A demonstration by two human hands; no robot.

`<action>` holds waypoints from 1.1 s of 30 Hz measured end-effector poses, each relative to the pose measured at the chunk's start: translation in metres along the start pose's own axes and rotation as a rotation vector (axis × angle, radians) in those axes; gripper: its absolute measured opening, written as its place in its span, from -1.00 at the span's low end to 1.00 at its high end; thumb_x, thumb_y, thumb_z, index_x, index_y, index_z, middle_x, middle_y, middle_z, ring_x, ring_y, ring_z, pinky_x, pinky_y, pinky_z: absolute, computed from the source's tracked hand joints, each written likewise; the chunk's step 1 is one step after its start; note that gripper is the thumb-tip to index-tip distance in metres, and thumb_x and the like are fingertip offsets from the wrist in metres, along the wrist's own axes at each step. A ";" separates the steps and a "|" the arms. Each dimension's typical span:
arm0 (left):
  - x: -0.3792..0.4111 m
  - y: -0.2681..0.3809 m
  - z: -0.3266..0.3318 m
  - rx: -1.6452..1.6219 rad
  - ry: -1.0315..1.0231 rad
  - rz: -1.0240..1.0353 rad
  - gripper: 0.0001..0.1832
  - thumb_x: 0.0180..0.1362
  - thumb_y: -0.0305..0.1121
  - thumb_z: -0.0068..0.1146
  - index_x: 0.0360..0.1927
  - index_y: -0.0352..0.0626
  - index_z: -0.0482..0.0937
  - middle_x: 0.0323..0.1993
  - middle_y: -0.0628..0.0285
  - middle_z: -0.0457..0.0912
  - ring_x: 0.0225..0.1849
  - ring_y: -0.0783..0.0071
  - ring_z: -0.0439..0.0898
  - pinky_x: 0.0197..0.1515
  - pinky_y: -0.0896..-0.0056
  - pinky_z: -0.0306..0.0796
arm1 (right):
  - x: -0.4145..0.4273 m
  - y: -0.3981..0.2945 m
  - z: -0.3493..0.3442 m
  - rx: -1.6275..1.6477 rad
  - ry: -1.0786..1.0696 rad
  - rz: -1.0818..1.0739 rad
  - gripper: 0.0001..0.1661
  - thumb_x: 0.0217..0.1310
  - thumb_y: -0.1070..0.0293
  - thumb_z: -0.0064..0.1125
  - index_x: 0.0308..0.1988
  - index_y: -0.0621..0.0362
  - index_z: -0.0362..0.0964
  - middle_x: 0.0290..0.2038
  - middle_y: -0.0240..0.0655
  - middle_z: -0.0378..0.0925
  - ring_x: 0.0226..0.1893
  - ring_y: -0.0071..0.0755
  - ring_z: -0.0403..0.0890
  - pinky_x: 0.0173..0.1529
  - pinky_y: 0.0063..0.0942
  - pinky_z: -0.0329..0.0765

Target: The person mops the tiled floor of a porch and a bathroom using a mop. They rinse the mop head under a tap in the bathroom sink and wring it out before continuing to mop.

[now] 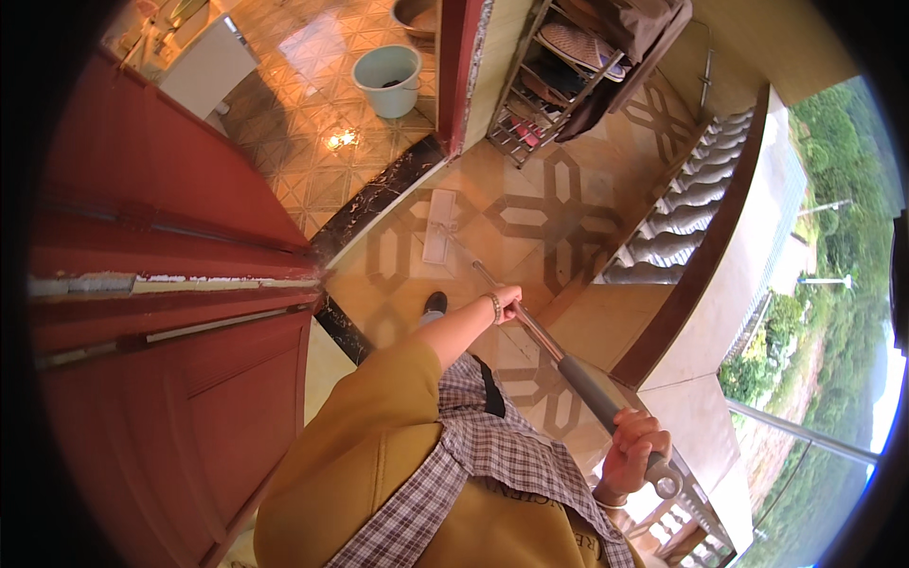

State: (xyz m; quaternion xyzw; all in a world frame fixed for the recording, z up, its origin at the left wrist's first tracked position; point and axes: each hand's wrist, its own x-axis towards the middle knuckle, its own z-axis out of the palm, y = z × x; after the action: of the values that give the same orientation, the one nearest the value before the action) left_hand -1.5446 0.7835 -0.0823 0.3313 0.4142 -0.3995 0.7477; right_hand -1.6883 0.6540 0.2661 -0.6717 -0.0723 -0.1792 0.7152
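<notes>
A flat mop lies slantwise across my view. Its pale rectangular head (439, 227) rests on the patterned tile floor (511, 186). My left hand (505, 305), with a beaded bracelet at the wrist, is wrapped around the metal pole (541, 337) partway down. Higher up, my right hand (635, 449) grips the grey handle sleeve (589, 387) close to its end, where a hanging loop (666, 483) sticks out. One dark shoe (435, 303) of mine shows just short of the mop head.
A dark stone threshold (383, 195) leads to a tiled room with a light-blue bucket (388, 82) and a metal basin (415, 18). Red doors (234, 412) stand on the left. A shoe rack (554, 78) is ahead; a balustrade (682, 206) runs along the right.
</notes>
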 end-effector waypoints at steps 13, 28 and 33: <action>-0.062 -0.091 0.113 0.089 -0.305 -0.285 -0.76 -0.08 -0.37 0.05 -0.78 -0.08 0.34 -0.82 0.32 0.38 -0.87 0.53 0.32 -0.85 0.64 0.23 | -0.018 -0.085 -0.055 -0.147 0.291 -0.304 -0.43 0.08 -0.21 -0.10 -0.65 0.00 0.04 -0.70 -0.52 0.03 -0.68 -0.60 0.12 -0.41 -0.54 0.19; -0.027 -0.100 0.067 0.271 -0.036 -0.071 -0.79 -0.22 -0.35 0.15 -0.80 -0.15 0.40 -0.78 0.27 0.43 -0.80 0.55 0.39 -0.80 0.60 0.24 | -0.027 -0.030 -0.039 -0.206 0.463 -0.330 -0.46 0.13 -0.14 -0.11 -0.65 0.01 0.02 -0.70 -0.51 0.07 -0.70 -0.62 0.14 -0.50 -0.60 0.18; 0.023 -0.069 0.018 0.321 0.052 0.105 -0.80 -0.28 -0.33 0.09 -0.80 -0.20 0.39 -0.80 0.22 0.40 -0.86 0.50 0.33 -0.85 0.53 0.17 | -0.031 0.009 -0.016 -0.182 0.547 -0.253 -0.46 0.15 -0.11 -0.12 -0.66 0.01 0.01 -0.70 -0.50 0.07 -0.68 -0.60 0.16 -0.49 -0.56 0.23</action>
State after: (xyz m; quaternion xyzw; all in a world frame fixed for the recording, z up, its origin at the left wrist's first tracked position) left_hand -1.5908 0.7296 -0.1064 0.4779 0.3462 -0.4123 0.6941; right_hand -1.7161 0.6434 0.2451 -0.6457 0.0561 -0.4463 0.6170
